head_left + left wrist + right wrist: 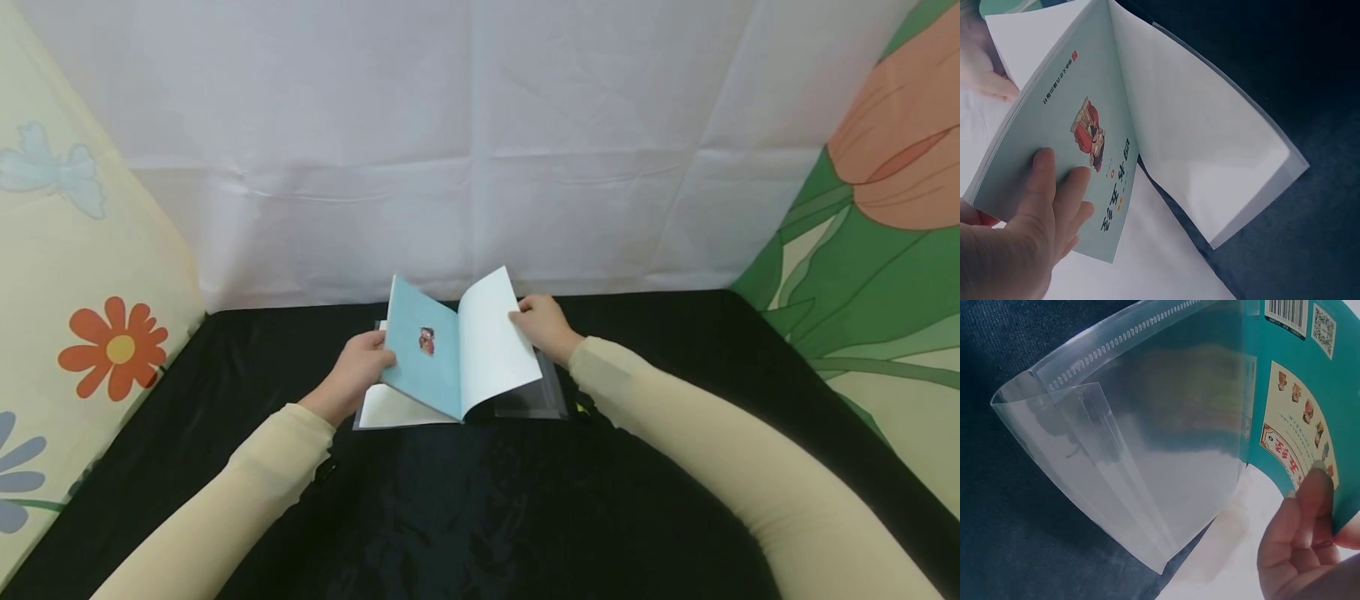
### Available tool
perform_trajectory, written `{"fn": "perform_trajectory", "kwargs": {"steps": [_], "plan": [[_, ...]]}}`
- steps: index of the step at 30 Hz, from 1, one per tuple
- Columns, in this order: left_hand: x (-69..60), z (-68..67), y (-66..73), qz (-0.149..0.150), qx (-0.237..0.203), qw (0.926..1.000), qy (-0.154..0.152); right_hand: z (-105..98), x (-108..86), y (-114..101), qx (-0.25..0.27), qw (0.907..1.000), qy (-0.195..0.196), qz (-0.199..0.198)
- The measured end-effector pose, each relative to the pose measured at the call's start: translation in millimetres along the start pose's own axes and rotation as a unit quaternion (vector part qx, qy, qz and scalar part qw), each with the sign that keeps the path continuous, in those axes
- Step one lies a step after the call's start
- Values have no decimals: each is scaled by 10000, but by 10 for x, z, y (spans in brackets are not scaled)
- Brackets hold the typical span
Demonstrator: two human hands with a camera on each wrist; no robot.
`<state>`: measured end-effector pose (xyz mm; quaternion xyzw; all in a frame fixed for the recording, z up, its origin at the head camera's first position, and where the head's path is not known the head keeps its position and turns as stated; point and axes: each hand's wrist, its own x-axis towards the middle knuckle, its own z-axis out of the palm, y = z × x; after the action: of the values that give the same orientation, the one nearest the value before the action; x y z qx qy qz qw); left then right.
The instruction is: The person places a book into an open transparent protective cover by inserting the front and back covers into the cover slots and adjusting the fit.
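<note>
A thin book with a light blue page (pixel 423 342) stands partly open, its pages raised. In the left wrist view that page (pixel 1085 156) shows a small figure and dark characters. My left hand (pixel 360 371) grips its left edge, fingers (pixel 1063 194) lying over the page. The white inner side of the cover (pixel 491 342) is held at its right edge by my right hand (pixel 546 325). Seen in the right wrist view, my right hand (pixel 1307 537) pinches the teal outer cover (pixel 1304 356). A clear plastic sleeve (pixel 1147 431) spreads beside that cover.
Beneath the book's left side lies a white sheet or cover flap (pixel 401 408) with a grey edge. Black cloth (pixel 450 517) covers the table. A white curtain (pixel 465 167) hangs behind, with flower-printed panels at both sides.
</note>
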<state>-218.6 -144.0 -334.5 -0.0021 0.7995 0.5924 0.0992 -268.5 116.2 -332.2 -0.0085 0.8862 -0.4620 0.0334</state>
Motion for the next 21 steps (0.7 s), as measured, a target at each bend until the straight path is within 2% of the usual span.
{"fn": "perform_trajectory", "kwargs": {"steps": [11,21], "plan": [[-12,-88,-90,-44,230,9997,-74,10,0,51,-60,10000,57,-3],[3,-161,-208,-274,297,9992,-26,14,2,96,118,9998,8,142]]}}
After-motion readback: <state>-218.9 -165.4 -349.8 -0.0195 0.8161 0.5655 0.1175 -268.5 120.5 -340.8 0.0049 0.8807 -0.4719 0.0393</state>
